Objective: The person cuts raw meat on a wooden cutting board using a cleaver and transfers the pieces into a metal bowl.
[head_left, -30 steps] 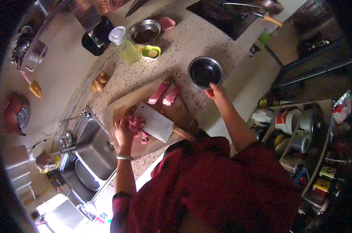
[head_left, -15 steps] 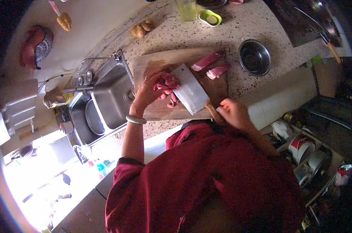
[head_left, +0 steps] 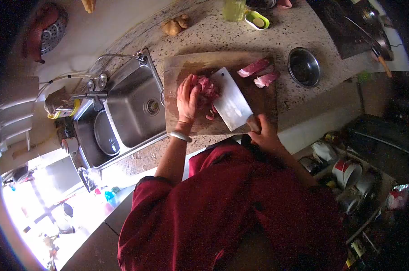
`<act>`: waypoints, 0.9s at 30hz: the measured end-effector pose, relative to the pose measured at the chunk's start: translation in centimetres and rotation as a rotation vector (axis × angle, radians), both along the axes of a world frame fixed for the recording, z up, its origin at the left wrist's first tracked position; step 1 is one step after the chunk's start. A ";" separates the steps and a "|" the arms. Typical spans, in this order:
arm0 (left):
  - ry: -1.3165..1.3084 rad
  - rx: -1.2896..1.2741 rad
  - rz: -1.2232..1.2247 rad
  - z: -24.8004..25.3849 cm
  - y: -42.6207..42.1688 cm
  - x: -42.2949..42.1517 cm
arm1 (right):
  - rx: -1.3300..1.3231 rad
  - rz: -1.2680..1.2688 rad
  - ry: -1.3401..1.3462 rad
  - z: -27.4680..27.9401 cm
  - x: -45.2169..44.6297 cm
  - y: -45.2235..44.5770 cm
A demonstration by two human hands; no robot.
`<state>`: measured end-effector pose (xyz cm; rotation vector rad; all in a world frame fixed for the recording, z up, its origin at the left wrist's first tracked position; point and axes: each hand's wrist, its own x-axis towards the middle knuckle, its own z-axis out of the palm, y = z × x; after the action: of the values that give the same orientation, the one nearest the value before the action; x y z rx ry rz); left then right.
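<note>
My left hand (head_left: pixel 186 100), with a pale bangle at the wrist, is cupped against a pile of cut raw meat (head_left: pixel 207 89) on the wooden cutting board (head_left: pixel 179 65). Its fingers press the meat from the left. In my right hand (head_left: pixel 265 135) is the wooden handle of a cleaver (head_left: pixel 233 101). The wide blade lies flat-side up over the board, its left edge right beside the pile. A small meat scrap (head_left: pixel 210 116) sits below the pile. Two longer strips of meat (head_left: pixel 253 67) rest at the board's upper right.
A steel bowl (head_left: pixel 304 67) stands right of the board. The sink (head_left: pixel 134 108) adjoins it on the left. Behind are ginger-like roots (head_left: pixel 175 25), a green dish (head_left: pixel 257 21) and a glass jug (head_left: pixel 233 10). A wok (head_left: pixel 358 31) is at the far right.
My right hand has closed more firmly round the cleaver handle. My left hand has settled the meat into a tighter pile beside the blade. The whole view has shifted slightly.
</note>
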<state>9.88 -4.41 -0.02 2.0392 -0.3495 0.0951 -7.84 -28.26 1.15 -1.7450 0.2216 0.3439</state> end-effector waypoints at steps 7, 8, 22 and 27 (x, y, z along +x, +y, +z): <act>-0.062 -0.110 0.202 -1.0 -2.4 -0.6 | -0.028 -0.002 0.020 1.2 0.7 4.9; -0.077 -0.179 0.247 -1.1 -2.4 -0.6 | -0.010 0.010 -0.074 1.2 0.9 5.4; -0.088 -0.412 0.000 7.4 -14.7 0.1 | -0.050 -0.285 0.073 9.7 -1.4 -2.4; -0.232 -0.370 -0.296 7.4 -27.2 -0.8 | -0.315 -0.568 -0.088 10.3 -4.1 -7.6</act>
<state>9.09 -31.61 7.37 1.5954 -0.7201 0.1994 -11.90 -35.84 11.47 -1.9093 0.7187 -0.1915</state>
